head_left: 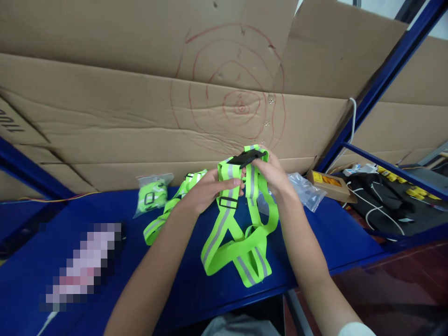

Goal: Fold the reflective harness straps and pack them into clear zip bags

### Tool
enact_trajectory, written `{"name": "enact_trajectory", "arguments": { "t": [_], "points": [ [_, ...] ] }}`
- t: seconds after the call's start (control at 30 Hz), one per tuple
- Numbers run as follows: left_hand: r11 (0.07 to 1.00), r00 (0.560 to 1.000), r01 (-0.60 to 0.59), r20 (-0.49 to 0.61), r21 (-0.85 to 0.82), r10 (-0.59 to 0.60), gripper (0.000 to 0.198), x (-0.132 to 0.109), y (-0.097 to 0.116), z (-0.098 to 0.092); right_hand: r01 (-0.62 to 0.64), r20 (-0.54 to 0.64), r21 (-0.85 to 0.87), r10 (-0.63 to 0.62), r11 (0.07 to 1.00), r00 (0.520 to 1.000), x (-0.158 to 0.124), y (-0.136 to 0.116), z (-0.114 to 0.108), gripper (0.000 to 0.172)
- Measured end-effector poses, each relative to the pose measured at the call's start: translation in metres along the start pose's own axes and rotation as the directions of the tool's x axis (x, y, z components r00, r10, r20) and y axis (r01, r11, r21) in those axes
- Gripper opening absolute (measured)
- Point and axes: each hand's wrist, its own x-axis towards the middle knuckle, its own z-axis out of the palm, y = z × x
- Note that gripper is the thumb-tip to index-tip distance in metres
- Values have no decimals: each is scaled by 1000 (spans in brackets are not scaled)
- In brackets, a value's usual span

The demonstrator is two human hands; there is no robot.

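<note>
Both my hands hold up a neon green reflective strap harness (224,252) with grey stripes, its loops hanging down over the blue table. My left hand (213,186) pinches one strap between thumb and fingers, just above a black slider. My right hand (269,170) grips the other strap near the top. A black plastic buckle (245,158) bridges the two straps between my hands. The fingertips of my right hand are partly hidden behind the strap. Behind my left forearm lies another green reflective strap (163,221) on the table, partly covered by the arm.
On the blue table (140,261), a clear bag with a folded green strap (152,196) lies at the back left. A pixelated object (86,261) with a cable is at left. Clear plastic bags (306,189) and a small cardboard box (331,184) sit right. Cardboard (140,112) walls the back.
</note>
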Motion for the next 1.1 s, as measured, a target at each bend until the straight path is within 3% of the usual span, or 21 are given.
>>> {"name": "enact_trajectory", "arguments": {
  "t": [0.1,0.2,0.27,0.33,0.4,0.47,0.57,0.67,0.77,0.9,1.0,1.1],
  "points": [
    [981,994,45,110,-189,-24,41,-4,3,13,8,142,38,-14,999,990,-4,-3,-9,53],
    [953,989,20,148,-301,26,29,-9,12,24,-120,393,202,32,972,919,-5,-6,-25,84],
    [949,990,-39,117,-312,79,22,-13,20,26,-157,416,266,34,951,909,-4,-6,-31,86],
    [968,987,-123,73,-217,142,18,-17,26,22,-155,371,264,49,952,927,-1,-4,-32,80],
    [986,981,-167,98,0,166,18,-20,29,17,-154,375,280,39,948,926,0,1,-31,83],
    [965,973,-205,144,165,182,22,-24,31,13,-161,450,356,-17,920,893,1,6,-31,98],
    [929,949,-311,115,202,292,27,-29,35,10,-225,589,414,-71,882,805,2,15,-33,113],
    [933,955,-298,79,201,287,30,-34,39,10,-277,645,391,-47,878,762,6,26,-32,106],
    [972,980,-187,91,145,175,33,-38,39,7,-274,628,385,-33,881,777,11,38,-30,87],
    [992,990,-122,74,7,122,35,-36,35,7,-260,573,358,9,897,819,13,43,-26,58],
    [989,987,-143,77,33,140,37,-31,32,7,-242,569,291,36,926,822,11,35,-19,45],
    [957,970,-243,50,156,238,29,-27,30,4,-166,550,174,44,971,834,7,21,-12,33]
  ]
}}
